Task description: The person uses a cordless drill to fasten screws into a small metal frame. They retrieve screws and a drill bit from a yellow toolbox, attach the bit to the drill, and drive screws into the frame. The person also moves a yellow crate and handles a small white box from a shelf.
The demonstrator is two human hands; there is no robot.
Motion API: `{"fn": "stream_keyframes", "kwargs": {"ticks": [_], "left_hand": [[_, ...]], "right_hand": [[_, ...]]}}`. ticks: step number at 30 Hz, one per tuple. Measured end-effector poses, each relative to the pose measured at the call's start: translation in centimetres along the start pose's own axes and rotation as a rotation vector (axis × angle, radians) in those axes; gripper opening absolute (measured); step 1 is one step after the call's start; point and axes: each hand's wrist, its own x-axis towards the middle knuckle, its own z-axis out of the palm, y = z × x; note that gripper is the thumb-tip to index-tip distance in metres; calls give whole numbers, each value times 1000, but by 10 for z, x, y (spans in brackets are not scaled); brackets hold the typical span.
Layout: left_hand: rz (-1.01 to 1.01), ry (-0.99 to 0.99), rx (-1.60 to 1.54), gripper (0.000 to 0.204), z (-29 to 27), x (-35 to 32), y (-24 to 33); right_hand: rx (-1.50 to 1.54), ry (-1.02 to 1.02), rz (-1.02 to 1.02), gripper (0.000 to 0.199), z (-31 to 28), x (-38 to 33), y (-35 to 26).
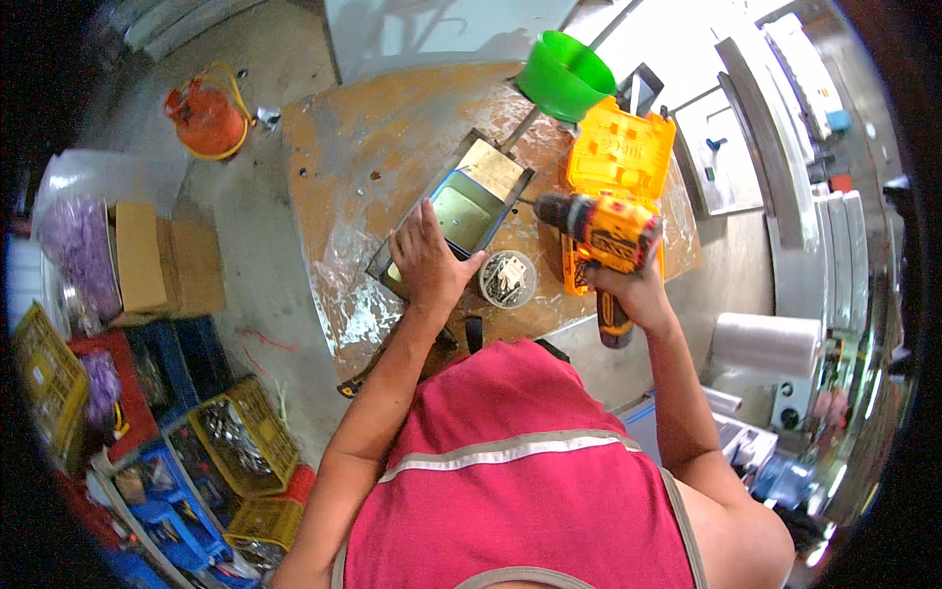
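My right hand (pixel 640 294) is wrapped round the grip of a yellow-and-black cordless drill (pixel 620 236). The drill's nose points left, toward a shallow rectangular metal box (pixel 465 212) with a pale green inside. Across that box lies my left hand (pixel 430 257), fingers stretched out and thumb spread to the right. A light wooden block (pixel 491 169) sits at the box's far end. Just right of my left thumb stands a round clear tub (pixel 520 294) of small hardware, perhaps screws or plugs. Behind the drill is an open orange-yellow tool case (pixel 620 147), its near part partly hidden.
A scuffed brown worktable (pixel 343 206) carries these things. At its far edge is a green bowl-shaped piece (pixel 566 83). An orange-red container (pixel 208 123) stands on the floor at left, with cardboard boxes (pixel 186 265) and yellow crates (pixel 245 432) nearer. A plastic-wrap roll (pixel 765 344) lies at right.
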Motion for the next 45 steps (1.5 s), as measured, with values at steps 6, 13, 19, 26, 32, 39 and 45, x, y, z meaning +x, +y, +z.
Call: {"fn": "stream_keyframes", "kwargs": {"ticks": [6, 13, 19, 26, 32, 39, 45], "left_hand": [[1, -8, 12, 111, 0, 2, 5], [41, -123, 157, 122, -15, 3, 5], [15, -149, 39, 115, -16, 4, 8], [-24, -215, 230, 125, -12, 7, 18], [-205, -123, 217, 103, -41, -10, 22], [22, -159, 494, 37, -59, -1, 34], [479, -367, 717, 30, -43, 53, 17]], "right_hand": [[294, 324, 201, 39, -23, -88, 70], [531, 453, 261, 38, -52, -122, 122], [651, 387, 287, 38, -119, -90, 168], [654, 221, 441, 35, -215, -4, 239], [690, -23, 489, 31, -270, 56, 282], [657, -81, 566, 38, -279, 86, 310], [736, -34, 554, 34, -268, 85, 325]]}}
